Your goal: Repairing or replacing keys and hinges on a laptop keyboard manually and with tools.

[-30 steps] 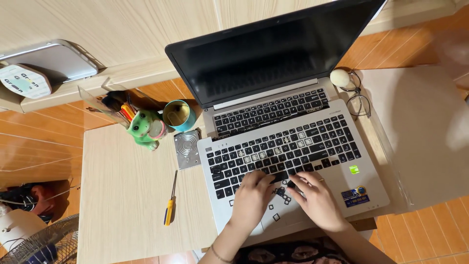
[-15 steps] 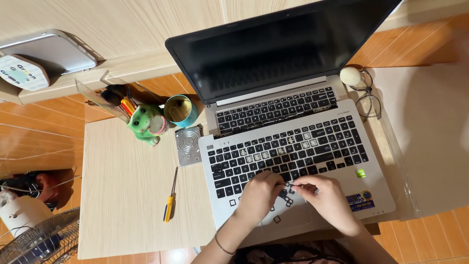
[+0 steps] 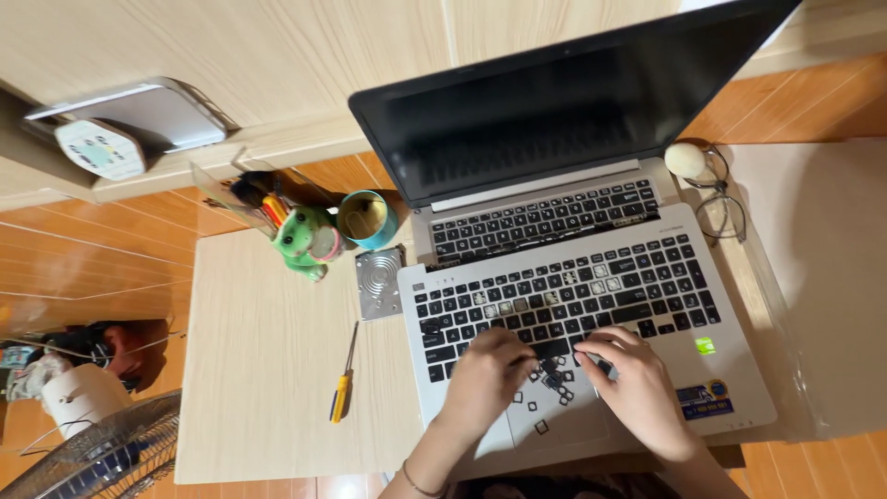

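Since 0.5 s ago, both hands are shifted only slightly and are kept over the lower keys of the silver laptop (image 3: 730,370). At the left hand (image 3: 485,374), fingers are curled and pressed together on the keyboard edge; what is pinched cannot be told. At the right hand (image 3: 637,383), a small dark key cap seems to be pinched by the fingertips. Loose key caps (image 3: 554,393) are scattered btw. the hands, on the palm rest. A yellow screwdriver (image 3: 343,383) is laid on the table (image 3: 268,370), left of the laptop, apart from it.
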